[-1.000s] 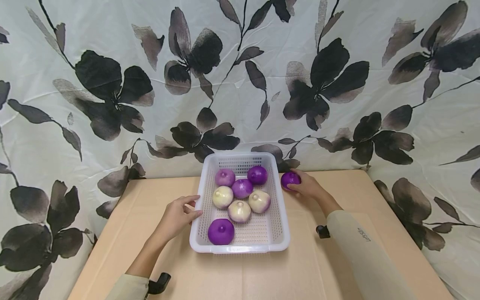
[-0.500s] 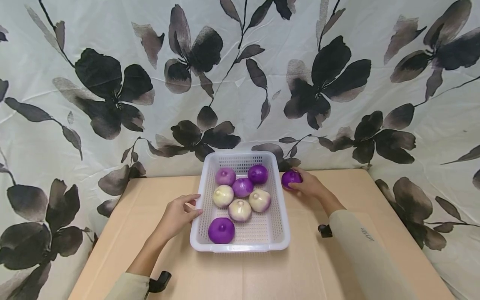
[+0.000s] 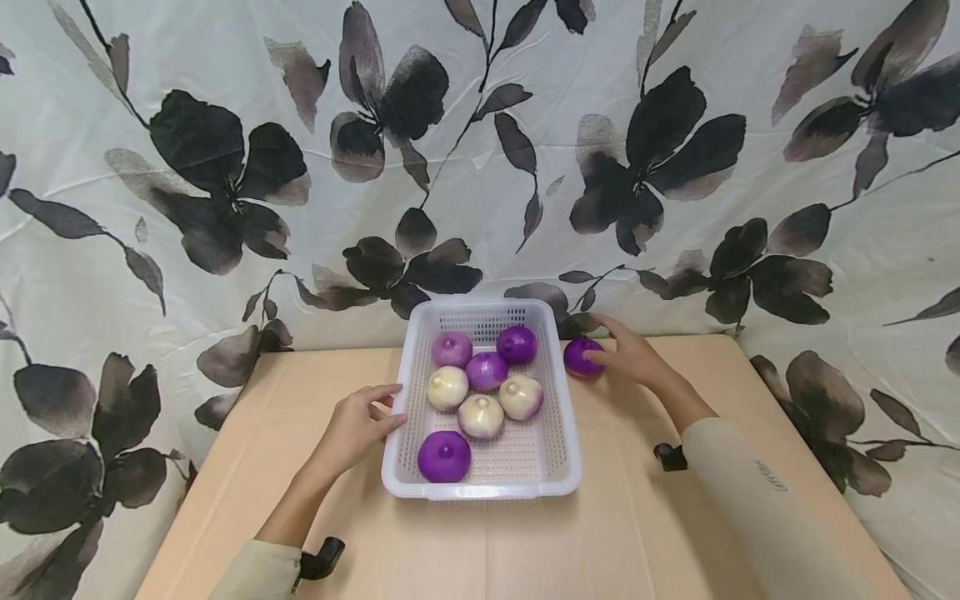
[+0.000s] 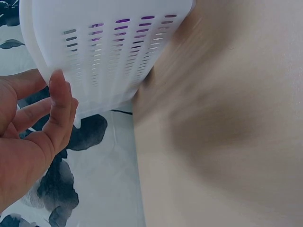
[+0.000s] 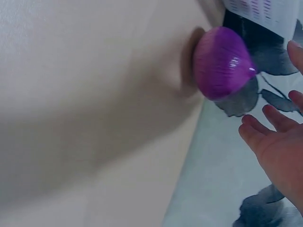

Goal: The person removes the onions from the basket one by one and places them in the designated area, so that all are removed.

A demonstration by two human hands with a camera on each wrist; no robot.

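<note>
A white perforated plastic basket (image 3: 525, 475) stands mid-table with several onions in it, some purple and some whitish. My left hand (image 3: 360, 429) pinches its left rim; in the left wrist view the thumb and fingers (image 4: 59, 97) meet at the rim's edge. Right of the basket, near the table's back edge, a purple onion (image 3: 579, 358) rests on the table. My right hand (image 3: 633, 358) is just to its right, fingers spread. The right wrist view has a gap between that onion (image 5: 222, 64) and the fingertips (image 5: 248, 120).
Inside the basket, a large purple onion (image 3: 444, 457) sits near the front left corner, apart from the cluster. A floral cloth (image 3: 480, 167) hangs right behind the back edge of the light brown table (image 3: 487, 550).
My right hand has let go of the purple onion, opened its fingers and drawn slightly up and right. The onion stays beside the basket, and my left hand keeps its place.
</note>
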